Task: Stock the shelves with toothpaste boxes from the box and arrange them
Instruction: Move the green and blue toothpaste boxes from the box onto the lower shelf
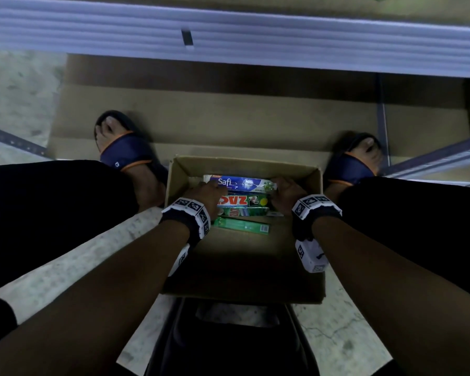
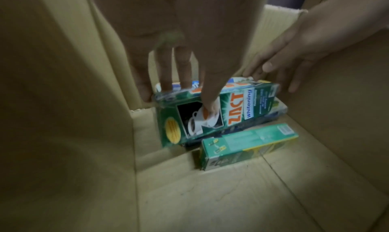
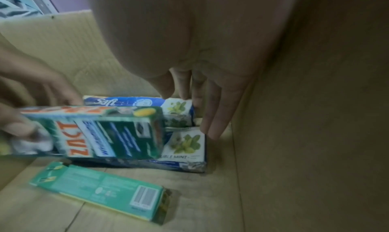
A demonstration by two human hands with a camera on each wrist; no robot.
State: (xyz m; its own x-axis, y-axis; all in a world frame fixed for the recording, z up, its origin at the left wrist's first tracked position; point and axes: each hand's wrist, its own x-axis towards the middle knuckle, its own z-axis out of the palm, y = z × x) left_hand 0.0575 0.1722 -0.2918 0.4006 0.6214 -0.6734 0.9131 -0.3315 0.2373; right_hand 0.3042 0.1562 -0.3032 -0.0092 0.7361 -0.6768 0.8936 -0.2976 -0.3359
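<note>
Beyond the cardboard box, up-frame: pale shelf edge; shows no toothpaste yet, so stocking looks barely begun.

Cardboard box: stands open on the floor, between the feet, presumably to keep stock within reach of both arms. Holds all the toothpaste in view, crowded against its far wall.

Inside the cardboard box, left end of the stack: left hand. Appears to pinch the Zact pack, thumb on its printed face, fingers down behind its end, probably to lift it clear.

Inside the cardboard box, right end: right hand. Reaches down beside the Safi pack, fingers straight and close together, tips at the carton end. Grips nothing plainly; seems set to steady or gather.

Nearer the middle of the cardboard box floor: pale green pack, flat, apart from the stack, untouched.

Head view: gives the layout only, with packs seeming to lie in neat rows. Left wrist view: reveals the thumb pressing the Zact face (hidden from above by the hand's back). Right wrist view: reveals the Zact pack tilted, raised off a second Safi pack beneath it, which the head view hardly shows.
</note>
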